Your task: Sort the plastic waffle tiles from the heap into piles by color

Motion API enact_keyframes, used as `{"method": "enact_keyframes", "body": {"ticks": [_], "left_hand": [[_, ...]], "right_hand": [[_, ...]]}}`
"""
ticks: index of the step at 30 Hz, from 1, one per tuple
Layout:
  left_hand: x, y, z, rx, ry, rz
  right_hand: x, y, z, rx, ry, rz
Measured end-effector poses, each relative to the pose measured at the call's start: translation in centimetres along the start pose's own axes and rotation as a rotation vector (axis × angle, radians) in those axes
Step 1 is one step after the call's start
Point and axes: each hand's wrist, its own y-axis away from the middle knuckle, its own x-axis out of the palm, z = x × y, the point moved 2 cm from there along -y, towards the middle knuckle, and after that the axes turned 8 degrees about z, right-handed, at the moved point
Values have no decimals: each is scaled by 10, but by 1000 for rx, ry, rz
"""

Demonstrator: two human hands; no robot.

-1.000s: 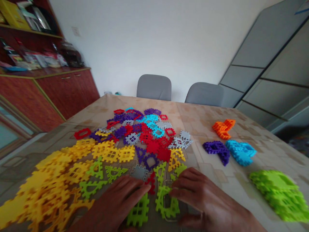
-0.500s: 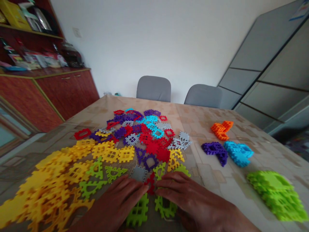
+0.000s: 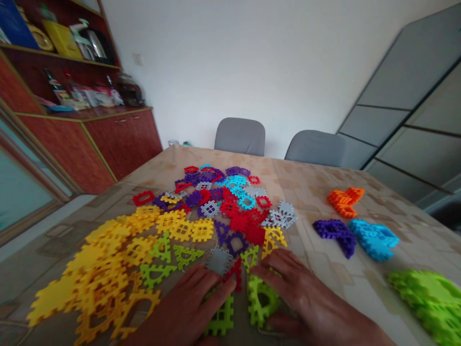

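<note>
My left hand [image 3: 192, 298] lies low over a green window panel [image 3: 224, 315], fingers stretched forward and resting on it; its thumb is hidden. My right hand [image 3: 297, 283] is bent around a green panel with a rounded opening [image 3: 257, 298], fingers at its far side and thumb near its close edge. Between the hands lies a red toothed piece [image 3: 235, 275], with a grey square panel [image 3: 218, 260] just beyond. Several green triangles, one of them a triangle [image 3: 187, 255], lie ahead of my left hand. A small green piece [image 3: 249, 258] sits by my right fingertips.
Yellow panels [image 3: 104, 259] heap up on the left. Red, purple, blue and grey pieces [image 3: 226, 202] spread across the middle. On the right stand orange [image 3: 345, 201], purple [image 3: 334, 233], light blue [image 3: 374, 238] and green stacks [image 3: 428, 298]. Grey chairs [image 3: 239, 136] line the far table edge.
The view has swung left, so everything appears shifted right. My right hand has moved over the green piece beyond its fingers, uncovering more of the panel with the rounded opening.
</note>
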Motion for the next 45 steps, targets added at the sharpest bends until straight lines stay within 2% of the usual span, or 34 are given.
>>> {"method": "enact_keyframes", "body": {"ticks": [3, 6, 9, 15, 18, 23, 26, 30, 34, 41, 45], "left_hand": [[2, 2, 0, -7, 2, -27], [4, 2, 1, -32, -23, -18], [6, 3, 1, -51, -51, -22], [13, 6, 5, -46, -44, -56], [15, 5, 7, -80, -26, -36], [13, 4, 5, -88, -23, 14], [11, 5, 4, -97, -45, 28], [9, 4, 3, -97, -78, 20], [9, 3, 4, -93, -57, 17], [12, 3, 4, -58, -70, -58], [13, 4, 5, -42, -63, -78]], "right_hand": [[16, 10, -4, 153, 89, -166], [34, 19, -3, 241, 131, -247], [37, 25, 1, 250, 135, -218], [7, 26, 8, 85, 47, -10], [2, 19, 6, 44, -7, 69], [6, 15, 3, 37, -32, 67], [6, 16, 4, 87, -23, 31], [15, 9, 7, 279, 11, -44], [27, 1, 12, 411, 12, 12], [21, 5, 15, 458, 49, -18], [36, 1, 20, 489, 54, 28]]}}
